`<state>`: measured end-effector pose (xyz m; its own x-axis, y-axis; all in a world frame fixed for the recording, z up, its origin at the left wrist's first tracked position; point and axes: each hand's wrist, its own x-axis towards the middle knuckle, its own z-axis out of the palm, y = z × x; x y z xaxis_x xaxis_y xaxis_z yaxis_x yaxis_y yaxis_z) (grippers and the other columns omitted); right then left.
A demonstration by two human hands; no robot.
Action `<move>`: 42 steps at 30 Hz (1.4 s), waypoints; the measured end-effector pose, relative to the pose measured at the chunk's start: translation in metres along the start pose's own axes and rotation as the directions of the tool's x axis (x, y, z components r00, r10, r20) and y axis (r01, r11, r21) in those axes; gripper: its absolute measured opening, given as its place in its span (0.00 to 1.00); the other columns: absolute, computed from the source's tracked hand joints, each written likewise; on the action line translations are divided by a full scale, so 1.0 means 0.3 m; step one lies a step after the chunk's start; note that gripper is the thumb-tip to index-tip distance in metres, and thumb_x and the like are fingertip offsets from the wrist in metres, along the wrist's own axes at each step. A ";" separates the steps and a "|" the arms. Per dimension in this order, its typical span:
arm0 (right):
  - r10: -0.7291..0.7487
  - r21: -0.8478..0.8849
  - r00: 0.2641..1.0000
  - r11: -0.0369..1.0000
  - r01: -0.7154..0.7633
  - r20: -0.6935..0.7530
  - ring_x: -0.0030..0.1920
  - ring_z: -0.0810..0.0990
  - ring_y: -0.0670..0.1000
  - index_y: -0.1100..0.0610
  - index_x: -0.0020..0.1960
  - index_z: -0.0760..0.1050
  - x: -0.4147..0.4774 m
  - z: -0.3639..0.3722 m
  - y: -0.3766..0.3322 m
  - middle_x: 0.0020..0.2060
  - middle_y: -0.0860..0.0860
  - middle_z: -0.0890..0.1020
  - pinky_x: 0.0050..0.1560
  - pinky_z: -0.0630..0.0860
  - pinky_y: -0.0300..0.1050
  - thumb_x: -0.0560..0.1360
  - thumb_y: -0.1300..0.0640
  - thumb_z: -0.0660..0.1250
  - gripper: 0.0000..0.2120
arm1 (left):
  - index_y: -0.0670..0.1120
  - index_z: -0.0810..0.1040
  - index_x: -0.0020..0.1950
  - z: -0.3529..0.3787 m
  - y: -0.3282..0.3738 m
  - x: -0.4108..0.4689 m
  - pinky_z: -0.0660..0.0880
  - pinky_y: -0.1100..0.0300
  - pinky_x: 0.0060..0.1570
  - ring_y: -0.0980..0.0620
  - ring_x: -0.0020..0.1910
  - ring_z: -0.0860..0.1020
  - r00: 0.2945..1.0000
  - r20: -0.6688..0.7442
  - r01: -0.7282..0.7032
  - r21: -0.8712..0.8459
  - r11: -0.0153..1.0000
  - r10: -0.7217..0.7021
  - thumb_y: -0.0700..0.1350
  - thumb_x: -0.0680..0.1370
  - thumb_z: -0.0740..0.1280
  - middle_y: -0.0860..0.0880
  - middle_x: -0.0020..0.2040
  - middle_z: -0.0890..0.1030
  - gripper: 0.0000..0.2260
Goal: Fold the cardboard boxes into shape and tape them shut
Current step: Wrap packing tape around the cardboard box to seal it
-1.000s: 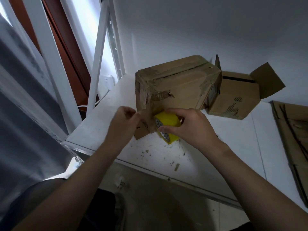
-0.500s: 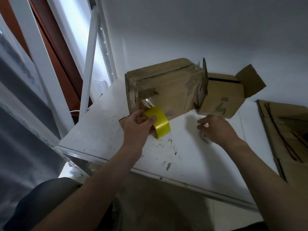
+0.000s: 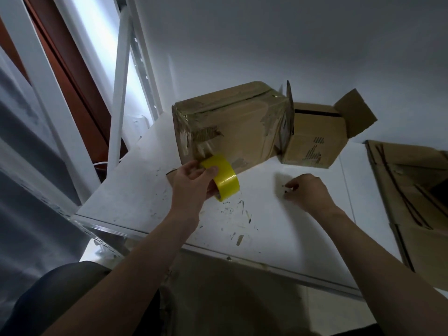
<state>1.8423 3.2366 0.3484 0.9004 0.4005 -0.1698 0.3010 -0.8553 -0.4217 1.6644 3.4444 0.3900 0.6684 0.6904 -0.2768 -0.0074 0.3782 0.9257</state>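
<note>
Gripping the tape roll (image 3: 224, 178), the left hand (image 3: 191, 187) seems close to finishing the near box (image 3: 237, 122); the right hand (image 3: 306, 192) hovers slack and empty, the far box (image 3: 315, 141) unsealed.

Surroundings: white tabletop (image 3: 303, 229), plain white wall (image 3: 291, 44), grey cloth (image 3: 24, 190), metal framing.
The tabletop runs under and all round the grip. Small brown scraps and dark smudges (image 3: 240, 240) are scattered just below and right of it, toward the near edge. The wall is above and behind the grip. Up-left of the grip there is a slanted white metal post (image 3: 120, 93), with a white perforated rail (image 3: 143, 59) beside it. Farther left is a reddish-brown wooden frame (image 3: 72, 76). Left of the grip, a thin white cable (image 3: 100, 163) lies at the post's foot. The cloth fills the far left. A dull tan floor (image 3: 230, 299) shows well below, past the table's edge.
</note>
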 end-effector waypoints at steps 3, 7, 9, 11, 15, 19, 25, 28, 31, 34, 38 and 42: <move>-0.139 0.286 0.981 0.943 0.172 -0.133 0.37 0.78 0.40 0.49 0.54 0.85 -0.027 -0.065 -0.095 0.44 0.45 0.83 0.38 0.71 0.33 0.76 0.55 0.74 0.07 | 0.46 0.71 0.70 -0.003 0.002 -0.001 0.83 0.55 0.39 0.42 0.56 0.83 1.000 0.014 0.002 -0.006 1.000 -0.002 0.40 0.76 0.74 0.45 0.63 0.79 0.24; -0.365 0.604 0.903 0.674 0.425 -0.228 0.40 0.85 0.49 0.41 0.51 0.79 -0.100 -0.131 -0.271 0.43 0.47 0.84 0.37 0.82 0.42 0.81 0.56 0.68 0.09 | 0.47 0.73 0.66 -0.005 -0.002 0.000 0.81 0.59 0.34 0.45 0.50 0.84 0.999 0.034 -0.010 -0.028 1.000 0.011 0.38 0.76 0.74 0.47 0.57 0.80 0.21; -0.498 0.564 0.825 0.614 0.553 -0.267 0.34 0.85 0.53 0.37 0.55 0.77 -0.123 -0.137 -0.336 0.43 0.48 0.84 0.36 0.82 0.48 0.81 0.55 0.67 0.11 | 0.49 0.74 0.65 -0.006 -0.008 0.000 0.81 0.59 0.34 0.45 0.50 0.84 0.998 0.039 -0.043 0.015 0.999 0.043 0.39 0.76 0.74 0.48 0.57 0.80 0.20; -0.600 0.447 0.746 0.605 0.659 -0.289 0.35 0.85 0.49 0.36 0.60 0.74 -0.125 -0.130 -0.381 0.43 0.46 0.84 0.37 0.82 0.47 0.79 0.52 0.70 0.14 | 0.49 0.75 0.65 -0.008 -0.016 0.001 0.81 0.58 0.34 0.46 0.50 0.84 0.996 0.050 -0.077 0.049 0.996 0.074 0.39 0.76 0.75 0.48 0.57 0.80 0.20; -0.741 0.241 0.577 0.524 0.817 -0.344 0.48 0.82 0.41 0.51 0.57 0.83 -0.106 -0.114 -0.457 0.48 0.42 0.85 0.47 0.78 0.38 0.76 0.54 0.75 0.10 | 0.50 0.77 0.65 -0.019 -0.026 0.008 0.81 0.58 0.35 0.54 0.45 0.85 0.994 0.070 -0.083 0.067 0.994 0.078 0.41 0.76 0.75 0.52 0.53 0.81 0.19; -0.836 0.104 0.444 0.434 0.895 -0.322 0.47 0.82 0.47 0.59 0.56 0.85 -0.079 -0.103 -0.492 0.48 0.51 0.85 0.47 0.78 0.42 0.76 0.59 0.75 0.10 | 0.57 0.79 0.56 -0.027 -0.037 0.008 0.82 0.57 0.37 0.52 0.46 0.84 0.993 0.081 -0.089 0.085 0.992 0.082 0.42 0.75 0.75 0.52 0.51 0.81 0.14; -0.896 0.020 0.406 0.409 0.912 -0.178 0.43 0.82 0.56 0.59 0.55 0.86 -0.056 -0.104 -0.501 0.46 0.56 0.83 0.40 0.78 0.56 0.74 0.61 0.76 0.10 | 0.55 0.82 0.60 -0.047 -0.036 0.010 0.85 0.50 0.43 0.51 0.50 0.85 0.992 0.088 -0.097 0.092 0.991 0.089 0.43 0.75 0.76 0.54 0.51 0.84 0.15; -0.896 0.019 0.409 0.412 0.911 -0.172 0.44 0.82 0.56 0.59 0.55 0.86 -0.059 -0.106 -0.515 0.46 0.57 0.83 0.41 0.77 0.56 0.74 0.61 0.76 0.10 | 0.58 0.82 0.56 -0.054 -0.033 0.012 0.84 0.55 0.40 0.55 0.48 0.84 0.990 0.105 -0.101 0.109 0.989 0.089 0.44 0.75 0.76 0.60 0.47 0.84 0.13; -0.889 0.008 0.422 0.428 0.904 -0.175 0.43 0.81 0.56 0.60 0.55 0.86 -0.064 -0.110 -0.528 0.44 0.57 0.82 0.40 0.77 0.56 0.74 0.61 0.76 0.10 | 0.59 0.82 0.56 -0.055 -0.029 0.012 0.84 0.55 0.42 0.57 0.48 0.84 0.990 0.114 -0.099 0.129 0.987 0.085 0.44 0.75 0.76 0.65 0.45 0.83 0.13; -0.886 -0.018 0.438 0.446 0.895 -0.153 0.41 0.79 0.54 0.59 0.54 0.86 -0.068 -0.116 -0.538 0.43 0.56 0.82 0.38 0.76 0.53 0.73 0.61 0.77 0.09 | 0.58 0.82 0.58 -0.052 -0.028 0.010 0.84 0.47 0.50 0.55 0.51 0.84 0.989 0.107 -0.117 0.152 0.982 0.101 0.46 0.73 0.76 0.61 0.48 0.85 0.15; -0.868 -0.050 0.474 0.485 0.873 -0.145 0.41 0.76 0.50 0.58 0.53 0.87 -0.070 -0.113 -0.556 0.41 0.55 0.82 0.38 0.75 0.50 0.73 0.60 0.77 0.09 | 0.57 0.82 0.62 -0.047 -0.028 0.006 0.83 0.47 0.53 0.57 0.51 0.84 0.989 0.096 -0.131 0.185 0.974 0.114 0.51 0.70 0.76 0.60 0.49 0.84 0.20; -0.840 -0.078 0.523 0.536 0.840 -0.145 0.42 0.78 0.53 0.57 0.53 0.87 -0.076 -0.100 -0.575 0.42 0.54 0.82 0.40 0.74 0.48 0.74 0.59 0.76 0.08 | 0.57 0.82 0.62 -0.045 -0.029 0.016 0.83 0.49 0.53 0.60 0.49 0.84 0.991 0.082 -0.119 0.194 0.974 0.105 0.48 0.73 0.76 0.61 0.47 0.85 0.17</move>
<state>1.7793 3.3653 0.4518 0.2634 0.8804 0.3943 0.9426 -0.1480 -0.2993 1.6577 3.4528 0.3770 0.7228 0.6733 -0.1559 0.0575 0.1662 0.9844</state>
